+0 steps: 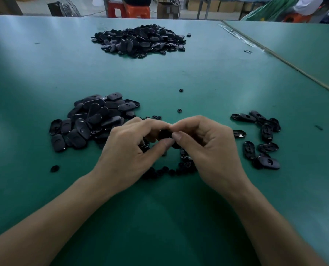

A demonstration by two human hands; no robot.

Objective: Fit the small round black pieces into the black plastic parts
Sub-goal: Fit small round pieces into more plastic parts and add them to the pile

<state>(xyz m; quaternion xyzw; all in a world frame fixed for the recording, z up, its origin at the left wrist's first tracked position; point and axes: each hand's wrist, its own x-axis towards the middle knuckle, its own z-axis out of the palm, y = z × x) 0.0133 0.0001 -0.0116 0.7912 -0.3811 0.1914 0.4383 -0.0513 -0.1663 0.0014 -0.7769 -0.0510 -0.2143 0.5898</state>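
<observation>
Pinching a black piece (164, 134) between them, the left hand (133, 150) and the right hand (209, 148) are meeting fingertip to fingertip above the green table (179, 217). Both hands are curling their fingers and thumbs closely round it. The fingers are hiding most of it, so it is not showing whether it is one item or two pressed together. Beneath the two hands and back toward the wrists, the small round black pieces (167, 172) are lying in a loose cluster. A heap of black plastic parts (90, 121) is sitting just to the left of the left hand, close beside its knuckles. A scattered group of parts (261, 139) is lying to the right of the right hand, several showing their hollow side. Two stray round pieces (180, 110) are lying just beyond the fingertips, and a bigger far pile (140, 39) is resting well beyond both hands.
</observation>
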